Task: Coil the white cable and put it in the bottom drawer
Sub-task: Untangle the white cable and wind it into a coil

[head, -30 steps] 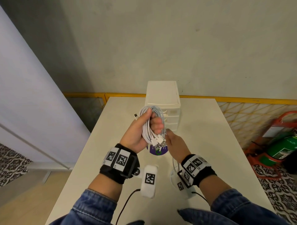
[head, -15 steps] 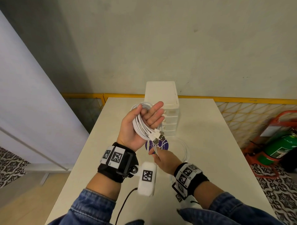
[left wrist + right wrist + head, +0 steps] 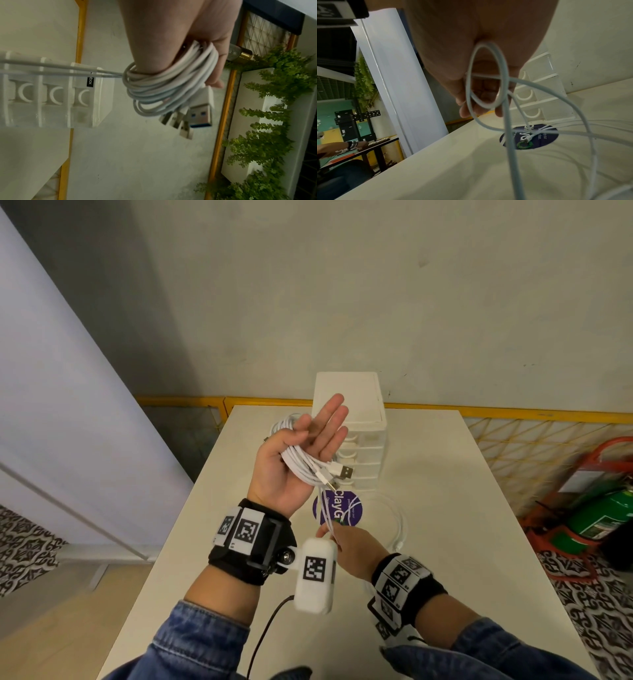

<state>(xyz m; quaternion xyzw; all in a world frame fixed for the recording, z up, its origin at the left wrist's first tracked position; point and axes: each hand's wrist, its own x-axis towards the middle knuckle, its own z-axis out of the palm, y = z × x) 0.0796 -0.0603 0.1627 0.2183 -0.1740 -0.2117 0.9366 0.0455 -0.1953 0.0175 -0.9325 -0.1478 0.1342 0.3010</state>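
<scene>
Change: since 0.5 s ago the left hand's fingers have straightened and the right hand has drawn back toward the near edge.
Left hand (image 3: 301,453): palm up, fingers straight, released; coils of the cable (image 3: 305,463) wrap round it, 3 plugs (image 3: 337,474) hanging off the palm.
Right hand (image 3: 352,549): pinches a loose strand of the cable.
Drawers (image 3: 363,460): at the desk's (image 3: 445,508) far edge, all closed.
Sticker (image 3: 346,506): purple, just before the drawers.
</scene>
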